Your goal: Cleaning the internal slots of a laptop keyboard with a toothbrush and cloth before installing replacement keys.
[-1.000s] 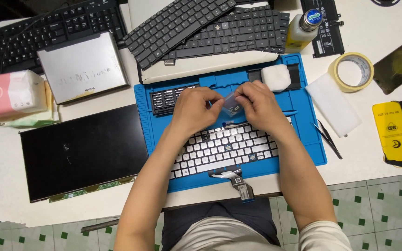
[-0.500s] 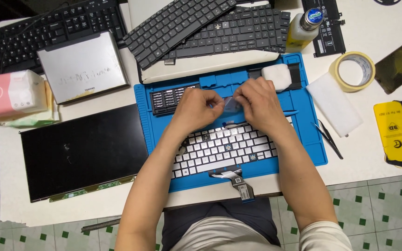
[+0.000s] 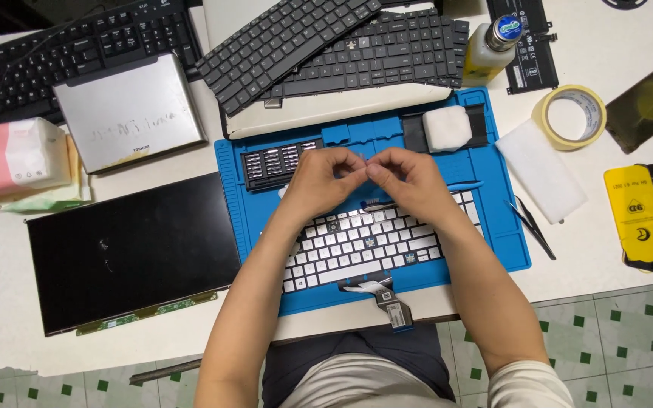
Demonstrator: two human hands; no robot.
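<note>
A laptop keyboard with white keys (image 3: 364,249) lies on a blue work mat (image 3: 493,249), its ribbon cable (image 3: 387,298) hanging over the near edge. My left hand (image 3: 319,181) and my right hand (image 3: 410,181) meet above the keyboard's top row. Their fingertips pinch together on a small pale piece that is mostly hidden by the fingers. A black tray of bits (image 3: 273,162) sits on the mat just left of my left hand.
A white sponge (image 3: 447,127) rests at the mat's back. Black keyboards (image 3: 281,41) are stacked behind it. A dark screen panel (image 3: 130,249), a silver drive (image 3: 126,109) and a tissue pack (image 3: 9,155) lie left. A tape roll (image 3: 568,117), bottle (image 3: 489,45), tweezers (image 3: 530,227) and white pad (image 3: 542,170) lie right.
Both hands stayed over the keyboard's top edge. The fingertips have drawn closer together, and the greyish piece seen between them earlier is now mostly covered.
</note>
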